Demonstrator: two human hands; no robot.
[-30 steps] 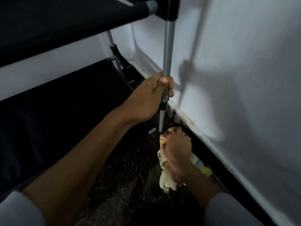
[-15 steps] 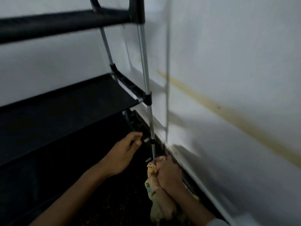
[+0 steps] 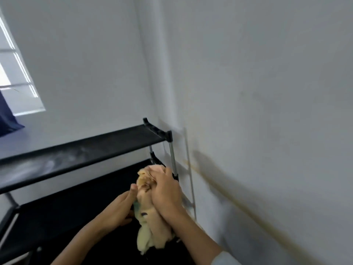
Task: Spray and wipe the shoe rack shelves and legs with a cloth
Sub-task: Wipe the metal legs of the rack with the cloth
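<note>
Now higher up the leg [image 3: 172,157]: bunched pale-yellow cloth [image 3: 150,205] under right hand [image 3: 166,196].

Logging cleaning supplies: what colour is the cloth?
Pale yellow cloth, with small dark marks; head view, gripped by the right hand.

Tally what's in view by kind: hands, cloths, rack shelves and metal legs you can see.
Hands: 2, the left hand and the right hand
Cloths: 1, the yellowish cloth in the right hand
Black shelves: 2, the top shelf and the lower shelf
Metal legs clearly visible: 1, the front corner leg
Total: 6
</note>
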